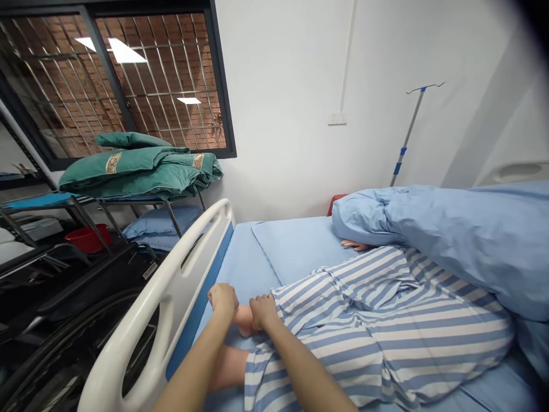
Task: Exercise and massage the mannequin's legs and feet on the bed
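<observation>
On a light-blue bed lies a figure in blue-and-white striped pyjamas (369,326); whether it is a person or a manikin I cannot tell. My left hand (223,296) is closed round the far foot, whose toes are hidden under my fingers. Just above the far ankle (244,320), beside the trouser cuff, my right hand (262,312) grips the lower leg. The near leg (230,366) lies on the sheet, partly behind my left forearm. A blue quilt (429,229) covers the upper body, and the figure's hand (355,245) shows under its edge.
The white footboard (171,274) rises close to my left hand. Beyond it stand a wheelchair (86,320), a red basin (89,237) and a rack with green folded bedding (141,166). An IV pole (407,134) stands behind the bed by the wall.
</observation>
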A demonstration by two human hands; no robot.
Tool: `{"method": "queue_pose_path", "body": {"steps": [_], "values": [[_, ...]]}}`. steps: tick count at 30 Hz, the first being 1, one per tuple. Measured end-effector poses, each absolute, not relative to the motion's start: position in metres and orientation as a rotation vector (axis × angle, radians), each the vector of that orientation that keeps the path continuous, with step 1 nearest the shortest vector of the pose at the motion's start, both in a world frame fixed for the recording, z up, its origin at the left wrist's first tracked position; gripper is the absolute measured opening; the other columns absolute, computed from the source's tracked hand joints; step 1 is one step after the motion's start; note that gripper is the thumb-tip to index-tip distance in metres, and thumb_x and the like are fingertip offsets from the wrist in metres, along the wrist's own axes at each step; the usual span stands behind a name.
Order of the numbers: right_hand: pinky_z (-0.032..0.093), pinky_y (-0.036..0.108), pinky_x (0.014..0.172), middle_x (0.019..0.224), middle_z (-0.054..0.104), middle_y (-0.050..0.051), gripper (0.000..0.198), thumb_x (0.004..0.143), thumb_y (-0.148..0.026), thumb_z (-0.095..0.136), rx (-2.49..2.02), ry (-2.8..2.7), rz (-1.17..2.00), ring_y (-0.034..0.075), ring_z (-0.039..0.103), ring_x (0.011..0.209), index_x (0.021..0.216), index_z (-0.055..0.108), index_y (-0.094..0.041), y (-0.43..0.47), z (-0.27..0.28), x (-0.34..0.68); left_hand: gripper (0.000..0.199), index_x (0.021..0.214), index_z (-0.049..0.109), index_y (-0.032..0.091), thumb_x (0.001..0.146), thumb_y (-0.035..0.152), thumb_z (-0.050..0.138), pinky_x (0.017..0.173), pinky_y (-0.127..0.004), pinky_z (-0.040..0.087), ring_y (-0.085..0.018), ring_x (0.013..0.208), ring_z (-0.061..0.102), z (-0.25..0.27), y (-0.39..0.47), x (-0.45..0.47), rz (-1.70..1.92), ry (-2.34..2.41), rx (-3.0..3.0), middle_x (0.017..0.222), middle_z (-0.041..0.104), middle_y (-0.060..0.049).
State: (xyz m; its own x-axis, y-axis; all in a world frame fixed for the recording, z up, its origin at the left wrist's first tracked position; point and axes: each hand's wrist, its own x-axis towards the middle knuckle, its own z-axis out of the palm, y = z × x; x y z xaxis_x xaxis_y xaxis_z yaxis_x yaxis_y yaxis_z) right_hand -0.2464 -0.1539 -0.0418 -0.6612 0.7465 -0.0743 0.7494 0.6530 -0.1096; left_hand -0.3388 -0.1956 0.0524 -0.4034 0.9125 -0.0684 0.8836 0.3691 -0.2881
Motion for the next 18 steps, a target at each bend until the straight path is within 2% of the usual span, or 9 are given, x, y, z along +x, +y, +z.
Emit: {"method": "queue_pose_path", "body": {"steps": [8,11,13,16,18], "values": [[0.035,0.043,0.087,0.101,0.062,0.012,0.066,0.041,-0.038,0.075,1.29,2.814,-0.185,0.027,0.056,0.096,0.101,0.056,-0.017,-0.153,-0.041,-0.248,0.031,0.08,0.068,0.008,0.069,0.007,0.039,0.053,-0.035,0.042,-0.024,0.061,0.061,0.044,-0.197,-0.336,0.412,-2.458,-1.736,0.068,0.065,-0.016],[0.037,0.044,0.087,0.098,0.064,0.012,0.065,0.042,-0.039,0.076,1.238,2.773,-0.205,0.027,0.058,0.092,0.1,0.057,-0.017,-0.15,-0.037,-0.248,0.029,0.079,0.068,0.008,0.072,0.009,0.039,0.06,-0.04,0.041,-0.028,0.071,0.061,0.034,-0.201,-0.329,0.382,-2.401,-1.797,0.073,0.065,-0.018],[0.038,0.045,0.086,0.095,0.066,0.01,0.055,0.049,-0.038,0.073,1.187,2.751,-0.251,0.027,0.06,0.09,0.098,0.059,-0.019,-0.148,-0.034,-0.247,0.028,0.081,0.067,0.006,0.073,0.01,0.04,0.068,-0.041,0.04,-0.028,0.079,0.059,0.022,-0.206,-0.321,0.288,-2.31,-1.887,0.078,0.065,-0.02],[0.041,0.042,0.084,0.098,0.066,0.009,0.033,0.065,-0.032,0.063,1.133,2.75,-0.308,0.025,0.06,0.093,0.096,0.061,-0.021,-0.141,-0.033,-0.246,0.031,0.094,0.062,0.003,0.075,0.01,0.038,0.074,-0.038,0.038,-0.026,0.081,0.058,0.0,-0.214,-0.306,0.11,-2.216,-1.974,0.083,0.064,-0.02],[0.043,0.039,0.082,0.098,0.066,0.009,0.028,0.066,-0.027,0.062,1.12,2.75,-0.326,0.024,0.06,0.092,0.094,0.062,-0.02,-0.133,-0.034,-0.246,0.036,0.105,0.057,0.001,0.076,0.009,0.037,0.078,-0.038,0.038,-0.025,0.083,0.058,-0.016,-0.22,-0.295,-0.067,-2.225,-1.94,0.086,0.063,-0.019]]}}
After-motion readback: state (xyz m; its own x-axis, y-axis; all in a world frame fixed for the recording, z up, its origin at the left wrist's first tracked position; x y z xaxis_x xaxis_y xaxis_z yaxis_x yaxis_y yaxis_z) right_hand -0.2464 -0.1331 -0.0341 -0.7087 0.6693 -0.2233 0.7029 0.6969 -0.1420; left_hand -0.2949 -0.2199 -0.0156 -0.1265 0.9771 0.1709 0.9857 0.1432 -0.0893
